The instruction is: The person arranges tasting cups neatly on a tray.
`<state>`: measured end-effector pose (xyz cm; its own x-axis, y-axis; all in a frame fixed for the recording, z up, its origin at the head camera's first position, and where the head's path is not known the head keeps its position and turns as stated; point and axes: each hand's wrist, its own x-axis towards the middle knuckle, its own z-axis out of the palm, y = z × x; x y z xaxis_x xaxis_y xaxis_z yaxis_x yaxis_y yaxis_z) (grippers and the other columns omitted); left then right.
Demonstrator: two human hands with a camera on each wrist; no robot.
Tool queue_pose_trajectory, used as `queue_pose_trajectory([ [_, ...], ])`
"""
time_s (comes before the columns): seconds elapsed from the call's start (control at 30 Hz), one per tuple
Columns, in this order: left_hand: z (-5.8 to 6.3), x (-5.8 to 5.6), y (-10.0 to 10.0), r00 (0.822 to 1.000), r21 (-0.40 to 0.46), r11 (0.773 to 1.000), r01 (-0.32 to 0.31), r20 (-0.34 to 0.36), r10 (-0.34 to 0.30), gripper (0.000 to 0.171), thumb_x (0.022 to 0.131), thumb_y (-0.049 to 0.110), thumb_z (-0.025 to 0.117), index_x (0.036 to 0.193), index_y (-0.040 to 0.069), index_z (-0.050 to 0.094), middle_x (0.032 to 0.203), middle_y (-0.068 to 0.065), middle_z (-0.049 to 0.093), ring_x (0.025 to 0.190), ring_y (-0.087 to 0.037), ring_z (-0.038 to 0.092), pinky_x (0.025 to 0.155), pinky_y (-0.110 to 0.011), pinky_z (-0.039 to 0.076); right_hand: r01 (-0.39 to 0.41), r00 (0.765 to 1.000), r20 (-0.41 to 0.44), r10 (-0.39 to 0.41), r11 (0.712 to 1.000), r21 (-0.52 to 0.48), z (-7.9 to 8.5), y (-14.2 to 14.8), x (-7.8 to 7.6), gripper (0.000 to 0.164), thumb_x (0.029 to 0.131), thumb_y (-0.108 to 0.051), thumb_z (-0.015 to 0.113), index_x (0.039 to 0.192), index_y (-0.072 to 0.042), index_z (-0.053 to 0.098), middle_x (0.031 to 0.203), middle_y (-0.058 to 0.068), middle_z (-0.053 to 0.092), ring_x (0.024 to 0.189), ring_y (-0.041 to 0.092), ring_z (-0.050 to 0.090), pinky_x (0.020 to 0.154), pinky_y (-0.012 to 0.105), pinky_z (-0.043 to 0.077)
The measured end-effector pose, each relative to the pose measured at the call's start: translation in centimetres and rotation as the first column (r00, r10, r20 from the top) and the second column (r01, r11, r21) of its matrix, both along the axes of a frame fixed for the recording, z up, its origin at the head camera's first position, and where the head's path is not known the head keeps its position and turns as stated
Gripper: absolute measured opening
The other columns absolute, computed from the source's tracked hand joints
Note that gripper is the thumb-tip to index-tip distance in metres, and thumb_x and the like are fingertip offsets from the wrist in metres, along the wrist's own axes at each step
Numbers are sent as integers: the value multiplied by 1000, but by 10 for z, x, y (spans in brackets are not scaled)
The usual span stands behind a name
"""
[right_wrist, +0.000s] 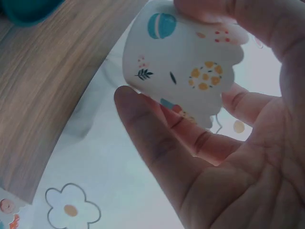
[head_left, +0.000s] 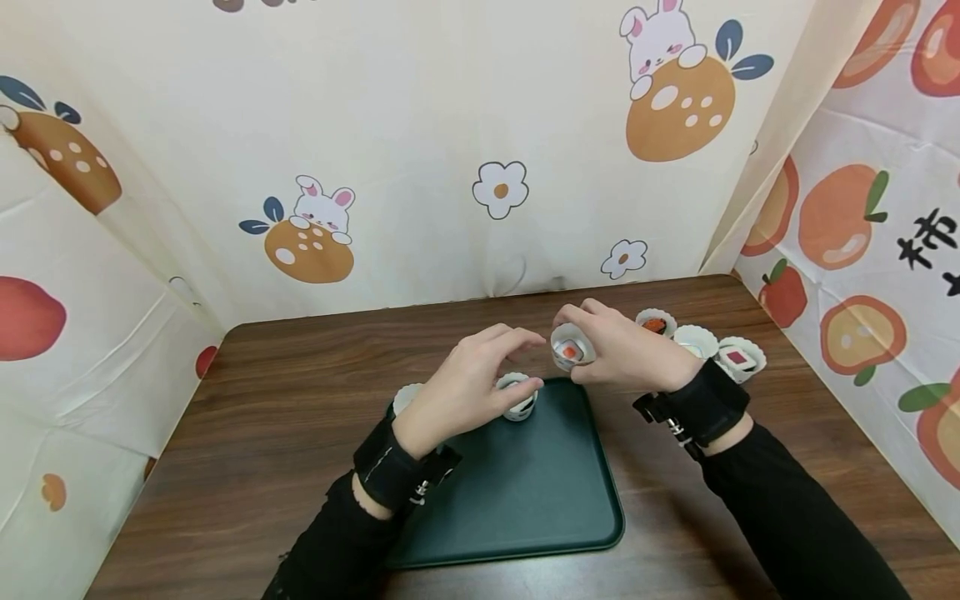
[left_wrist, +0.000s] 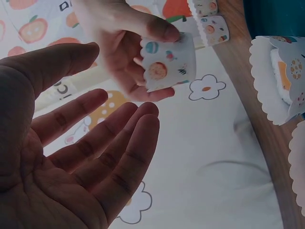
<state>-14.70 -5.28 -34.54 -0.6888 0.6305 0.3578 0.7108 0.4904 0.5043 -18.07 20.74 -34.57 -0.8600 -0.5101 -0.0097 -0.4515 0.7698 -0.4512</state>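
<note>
My right hand (head_left: 626, 346) pinches a white paper baking cup (head_left: 564, 340) between thumb and fingers, raised above the table behind the tray. The cup's printed side (right_wrist: 183, 67) and scalloped rim show in the right wrist view; a small white piece with an orange-red top lies inside. Facing it, my left hand (head_left: 468, 379) hovers over the tray's far edge, fingers spread and holding nothing. Just by its thumb, another paper cup (head_left: 519, 410) stands on the dark green tray (head_left: 517, 500). A further cup (head_left: 405, 397) at the tray's far left is partly hidden by the left hand.
On the brown wooden table (head_left: 300, 400), right of the tray, stand a cup with a red-topped piece (head_left: 656, 322), a middle cup (head_left: 696, 340) partly covered by the right arm, and a cup with a dark-red-centred piece (head_left: 741, 358). Printed cloth (head_left: 420, 167) hangs behind.
</note>
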Motion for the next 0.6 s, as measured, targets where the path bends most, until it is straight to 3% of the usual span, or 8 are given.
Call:
queue_pose_trajectory([
  [0.4, -6, -4, 8, 998, 43, 999, -12, 59, 10, 40, 98, 17, 80, 135, 6, 68, 116, -10, 70, 100, -24, 75, 85, -31, 63, -23, 1000, -20, 23, 1000, -21, 5, -13, 4, 51, 83, -9, 82, 130, -9, 63, 113, 11, 61, 89, 22, 60, 74, 33, 56],
  [0.6, -9, -5, 9, 997, 75, 997, -18, 80, 12, 41, 97, 13, 80, 135, 4, 68, 113, -13, 70, 96, -21, 74, 83, -30, 64, -26, 1000, -17, 26, 999, -19, 4, -17, 5, 52, 83, -12, 83, 131, -7, 63, 113, 12, 61, 89, 22, 60, 74, 33, 56],
])
